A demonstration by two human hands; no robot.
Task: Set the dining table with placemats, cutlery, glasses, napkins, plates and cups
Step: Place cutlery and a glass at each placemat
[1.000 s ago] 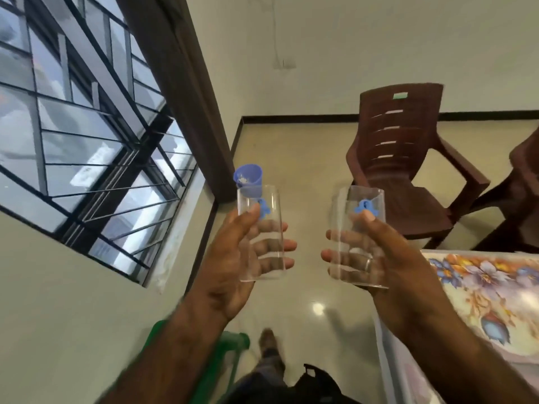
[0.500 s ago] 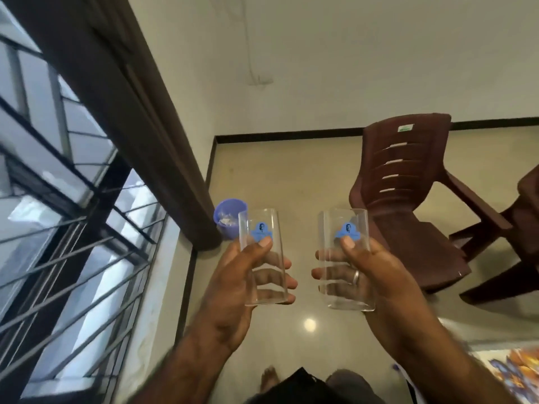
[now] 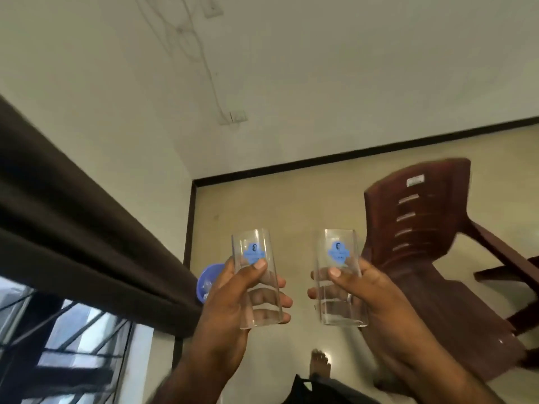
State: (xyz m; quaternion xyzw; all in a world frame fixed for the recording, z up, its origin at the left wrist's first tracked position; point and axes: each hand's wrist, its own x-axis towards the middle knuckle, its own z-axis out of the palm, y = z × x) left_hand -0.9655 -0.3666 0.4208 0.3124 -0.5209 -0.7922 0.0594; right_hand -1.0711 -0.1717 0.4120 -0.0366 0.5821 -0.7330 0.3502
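Note:
I hold two clear drinking glasses upright in front of me, each with a blue printed emblem. My left hand [image 3: 233, 304] is wrapped around the left glass [image 3: 256, 252], thumb on the emblem side. My right hand [image 3: 370, 301] grips the right glass [image 3: 338, 249] the same way. Both glasses look empty. They hang in the air above the floor, a hand's width apart. The dining table is out of view.
A dark brown plastic chair [image 3: 431, 243] stands at the right on the beige floor. A brown curtain [image 3: 73, 223] crosses the left side above a barred window [image 3: 67, 345]. A small blue tub [image 3: 208, 279] sits on the floor behind my left hand. My foot [image 3: 320, 363] shows below.
The view has swung up and to the left: the flowered table edge has left the frame and the curtain now fills the left. Both hands keep their grip on the glasses.

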